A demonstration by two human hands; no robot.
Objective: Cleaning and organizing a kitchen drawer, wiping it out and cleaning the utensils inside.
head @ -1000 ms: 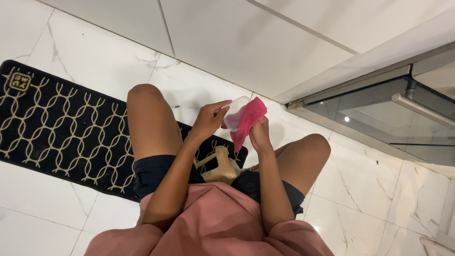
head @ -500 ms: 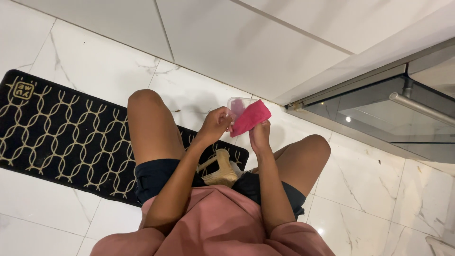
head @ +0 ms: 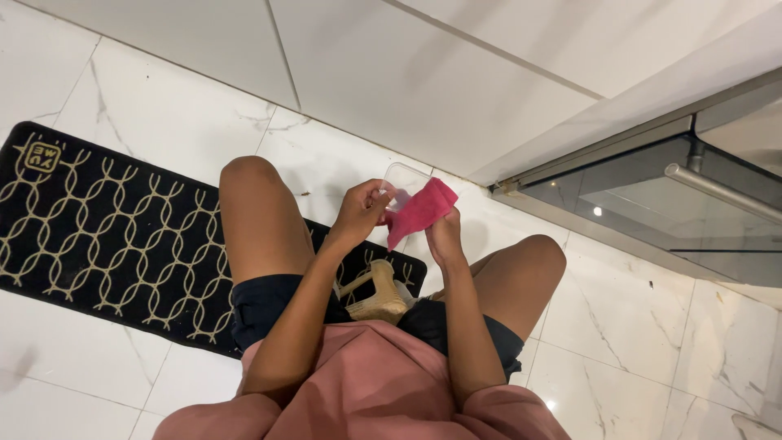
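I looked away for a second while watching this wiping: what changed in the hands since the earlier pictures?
The pink cloth shifted slightly against the clear container, from bunched upright to lying flatter across it. The left hand still grips the container and the right hand still holds the cloth. The black mat stayed put.

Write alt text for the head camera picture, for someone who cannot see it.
Seen from above, a seated person's left hand holds a clear plastic container while the right hand presses a pink cloth against it, over a white marble floor and black patterned mat.
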